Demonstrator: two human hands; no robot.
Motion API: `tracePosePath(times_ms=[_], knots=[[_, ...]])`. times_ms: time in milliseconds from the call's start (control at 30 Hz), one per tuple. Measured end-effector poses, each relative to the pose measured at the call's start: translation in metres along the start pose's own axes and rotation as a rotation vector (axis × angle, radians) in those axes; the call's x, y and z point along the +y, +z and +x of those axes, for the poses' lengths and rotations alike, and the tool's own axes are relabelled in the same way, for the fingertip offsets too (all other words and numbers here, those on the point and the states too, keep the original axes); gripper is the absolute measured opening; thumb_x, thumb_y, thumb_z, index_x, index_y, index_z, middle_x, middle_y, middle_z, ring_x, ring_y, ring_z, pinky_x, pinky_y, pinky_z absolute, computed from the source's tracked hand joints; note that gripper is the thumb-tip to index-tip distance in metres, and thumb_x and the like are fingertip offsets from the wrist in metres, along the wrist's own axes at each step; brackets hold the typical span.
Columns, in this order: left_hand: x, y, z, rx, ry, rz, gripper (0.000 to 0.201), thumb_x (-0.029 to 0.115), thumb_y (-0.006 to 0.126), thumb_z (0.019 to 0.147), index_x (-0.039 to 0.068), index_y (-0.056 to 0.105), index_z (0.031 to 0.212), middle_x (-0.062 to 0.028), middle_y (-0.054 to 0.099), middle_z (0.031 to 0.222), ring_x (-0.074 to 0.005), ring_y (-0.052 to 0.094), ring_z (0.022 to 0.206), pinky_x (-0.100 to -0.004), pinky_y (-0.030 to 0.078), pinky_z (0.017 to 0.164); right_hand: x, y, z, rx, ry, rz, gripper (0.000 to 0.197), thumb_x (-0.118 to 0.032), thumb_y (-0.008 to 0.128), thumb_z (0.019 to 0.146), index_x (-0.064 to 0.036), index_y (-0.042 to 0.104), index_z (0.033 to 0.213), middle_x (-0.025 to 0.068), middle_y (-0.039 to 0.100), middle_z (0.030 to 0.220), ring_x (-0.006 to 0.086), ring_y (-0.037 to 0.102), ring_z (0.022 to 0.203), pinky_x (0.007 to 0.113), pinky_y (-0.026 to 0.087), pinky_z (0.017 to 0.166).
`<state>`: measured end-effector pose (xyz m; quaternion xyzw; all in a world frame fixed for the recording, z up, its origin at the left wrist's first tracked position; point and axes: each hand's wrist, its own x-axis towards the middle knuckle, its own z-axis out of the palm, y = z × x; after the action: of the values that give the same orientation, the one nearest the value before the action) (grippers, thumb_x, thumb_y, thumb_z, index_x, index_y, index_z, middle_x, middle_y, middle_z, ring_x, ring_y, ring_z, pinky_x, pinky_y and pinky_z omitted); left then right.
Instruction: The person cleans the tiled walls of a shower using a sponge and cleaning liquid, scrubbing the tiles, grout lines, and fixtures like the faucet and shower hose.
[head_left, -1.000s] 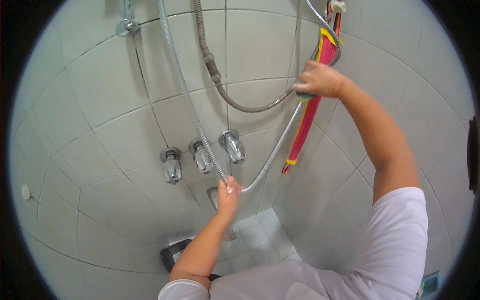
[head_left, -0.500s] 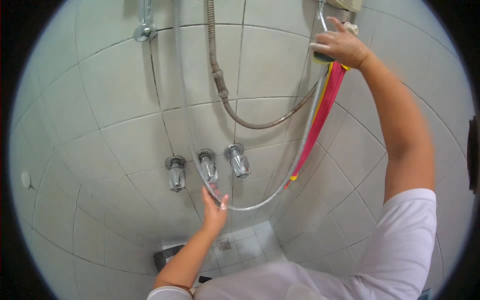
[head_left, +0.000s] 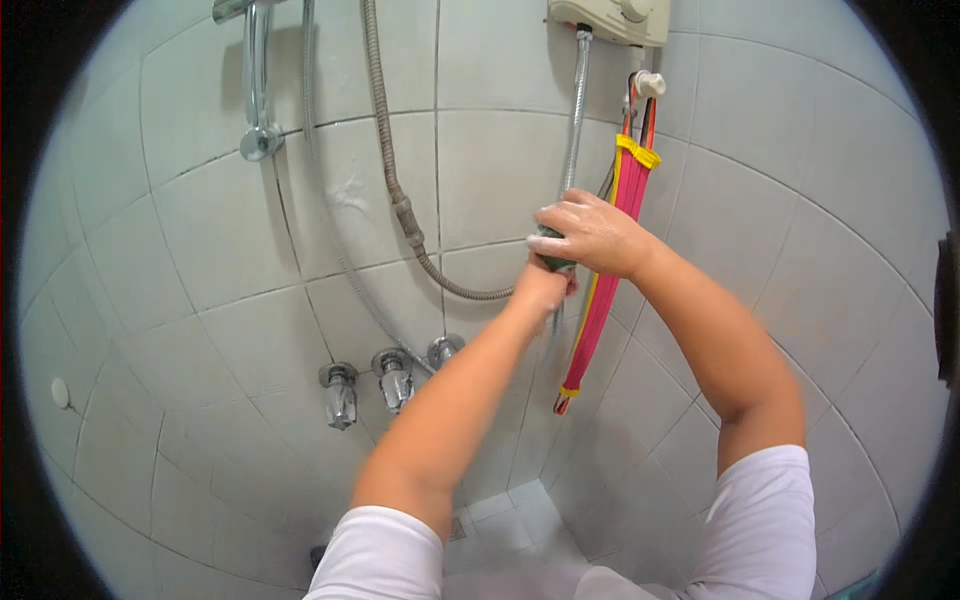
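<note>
My right hand [head_left: 595, 235], foamy at the fingertips, is closed around a dark green scrub sponge [head_left: 555, 260] pressed to the silver shower hose [head_left: 573, 140]. Directly below it, my left hand [head_left: 543, 288] is wrapped round the same hose, its fingers partly hidden behind the wrist. The hose comes down from a cream wall-mounted heater [head_left: 610, 20], loops low behind my left forearm and climbs the wall at the left. Beside my right hand hangs a pink strip with yellow trim [head_left: 605, 310], on a white knob [head_left: 650, 84].
An older, brownish metal hose [head_left: 385, 140] runs down the tiled wall and curves right behind my hands. Several chrome tap handles [head_left: 340, 400] stick out low on the wall. A chrome bar [head_left: 258, 80] is fixed at upper left. Foam [head_left: 348, 195] clings to the tiles.
My right hand has slid down the hose with the sponge. My left hand has moved up and right from the hose's low loop to just below it. The view has shifted upward.
</note>
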<state>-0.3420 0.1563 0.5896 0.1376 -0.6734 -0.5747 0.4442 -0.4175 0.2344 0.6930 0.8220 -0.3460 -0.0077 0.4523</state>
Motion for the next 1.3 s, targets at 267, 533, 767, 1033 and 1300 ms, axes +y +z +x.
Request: tracePosePath(times_ms=[267, 533, 767, 1033, 1300], knots=[[0.014, 0.008, -0.038, 0.166, 0.199, 0.43, 0.029, 0.033, 0.041, 0.088, 0.005, 0.046, 0.096, -0.0085, 0.049, 0.064, -0.0191, 0.048, 0.057, -0.0334, 0.04, 0.055, 0.069, -0.008, 0.015, 0.906, 1.009, 0.449, 0.061, -0.02, 0.068, 0.065, -0.0026, 0.038, 0.115, 0.0142, 0.05, 0.106, 0.026, 0.052, 0.094, 0.035, 0.045, 0.078], [0.028, 0.024, -0.051, -0.137, -0.139, -0.078, 0.019, 0.029, 0.041, 0.089, 0.01, 0.038, 0.093, 0.0027, 0.036, 0.062, -0.0075, 0.035, 0.051, -0.0227, 0.032, 0.044, 0.174, 0.03, 0.057, 0.932, 1.603, 0.899, 0.043, -0.019, 0.067, 0.067, -0.0009, 0.045, 0.1, 0.0118, 0.055, 0.083, 0.0207, 0.058, 0.069, 0.036, 0.049, 0.057], [-0.002, -0.015, -0.082, -0.038, -0.191, -0.023, 0.018, 0.025, 0.044, 0.088, 0.009, 0.037, 0.091, 0.0017, 0.035, 0.061, -0.0077, 0.034, 0.049, -0.0229, 0.031, 0.043, 0.01, 0.035, 0.054, 0.866, 1.392, 1.663, 0.041, -0.016, 0.07, 0.065, -0.0022, 0.045, 0.094, 0.01, 0.053, 0.076, 0.0211, 0.054, 0.062, 0.038, 0.046, 0.051], [-0.103, -0.034, -0.14, 0.036, -0.083, 0.55, 0.029, 0.006, 0.045, 0.074, 0.0, 0.047, 0.103, -0.0244, 0.056, 0.093, -0.0403, 0.053, 0.089, -0.0428, 0.042, 0.075, -0.18, 0.086, -0.006, 0.825, 1.495, 1.652, 0.057, -0.01, 0.067, 0.068, -0.0036, 0.035, 0.115, 0.0052, 0.049, 0.087, 0.015, 0.05, 0.077, 0.028, 0.043, 0.07], [-0.133, -0.069, -0.2, -0.225, -0.198, 0.82, 0.038, 0.01, 0.049, 0.075, 0.001, 0.044, 0.112, -0.0242, 0.052, 0.102, -0.0372, 0.048, 0.1, -0.0413, 0.039, 0.085, -0.288, 0.145, -0.051, 0.709, 1.752, 1.681, 0.055, -0.009, 0.067, 0.069, -0.0056, 0.035, 0.113, 0.0049, 0.051, 0.086, 0.016, 0.053, 0.076, 0.029, 0.044, 0.068]])
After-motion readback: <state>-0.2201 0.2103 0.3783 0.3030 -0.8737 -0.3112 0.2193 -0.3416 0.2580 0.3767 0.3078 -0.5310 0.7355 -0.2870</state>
